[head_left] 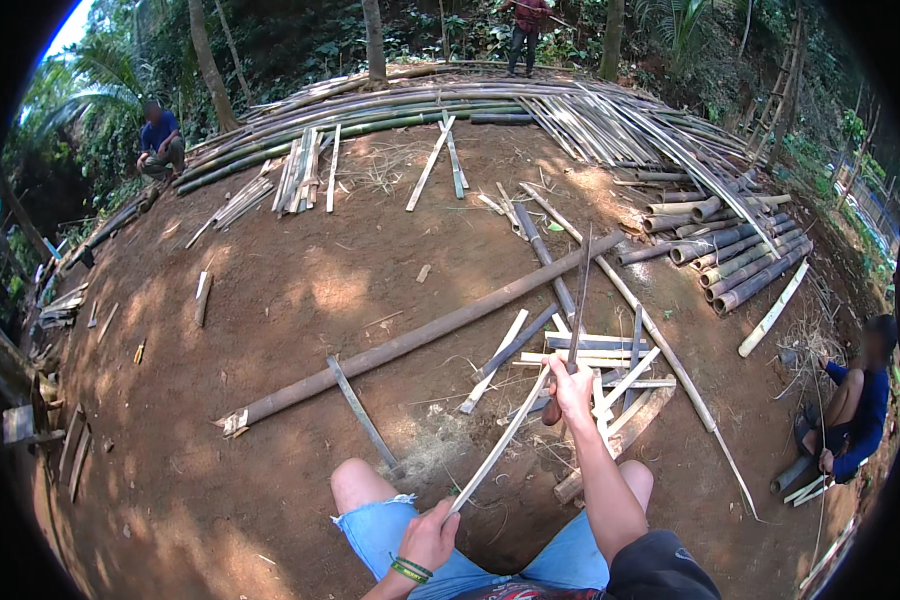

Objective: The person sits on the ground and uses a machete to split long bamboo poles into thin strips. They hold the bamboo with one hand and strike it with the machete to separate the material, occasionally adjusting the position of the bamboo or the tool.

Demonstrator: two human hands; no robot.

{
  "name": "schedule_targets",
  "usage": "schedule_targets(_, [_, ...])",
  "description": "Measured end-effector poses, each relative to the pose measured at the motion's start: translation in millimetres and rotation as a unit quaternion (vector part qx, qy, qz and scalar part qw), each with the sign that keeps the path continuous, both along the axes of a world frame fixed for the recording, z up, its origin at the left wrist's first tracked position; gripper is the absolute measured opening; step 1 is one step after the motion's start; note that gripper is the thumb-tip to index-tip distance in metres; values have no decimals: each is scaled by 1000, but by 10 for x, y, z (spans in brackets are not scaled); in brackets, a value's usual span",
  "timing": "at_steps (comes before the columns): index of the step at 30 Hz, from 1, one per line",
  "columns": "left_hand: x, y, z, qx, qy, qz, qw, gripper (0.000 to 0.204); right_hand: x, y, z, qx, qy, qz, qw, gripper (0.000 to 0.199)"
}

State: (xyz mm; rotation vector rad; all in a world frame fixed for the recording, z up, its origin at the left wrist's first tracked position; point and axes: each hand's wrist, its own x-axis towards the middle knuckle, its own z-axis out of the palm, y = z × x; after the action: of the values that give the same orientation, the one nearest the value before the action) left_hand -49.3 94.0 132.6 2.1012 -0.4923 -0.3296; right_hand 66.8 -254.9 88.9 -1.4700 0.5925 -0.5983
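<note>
My left hand (429, 538), with a green and yellow band at the wrist, is closed round the near end of a pale split bamboo strip (498, 451). The strip slants up and to the right from my left thigh to my right hand. My right hand (572, 392) is closed on the handle of a machete (579, 300), whose long dark blade points up and away. The strip's far end meets the machete close to my right fingers; whether they touch it, I cannot tell. Beneath lies a pile of split bamboo pieces (595, 343) on the dirt.
A long brown bamboo pole (400, 347) lies diagonally ahead. Cut bamboo tubes (715, 250) are stacked at right, with long poles (370, 125) across the back. One person (855, 410) sits at right, another (158, 140) crouches at far left, and a third (527, 30) stands behind the poles.
</note>
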Motion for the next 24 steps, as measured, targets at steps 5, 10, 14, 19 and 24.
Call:
schedule_targets(5, [202,-5,-296,-28,51,-25,998,42,79,-79,196,-59,-16,-7,998,23])
schedule_targets(10, [645,42,-596,-319,503,-117,795,49,268,126,681,-183,8,-10,983,24])
schedule_targets(14, [987,-217,-565,-407,549,-132,718,41,61,-41,817,-286,26,-48,957,30])
schedule_targets(19, [1282,-575,-364,-466,546,-125,685,36,-237,244,1066,-501,193,-32,843,31])
schedule_targets(24, [1418,-868,-221,-420,485,-130,756,36,-360,524,1028,-589,217,77,775,31])
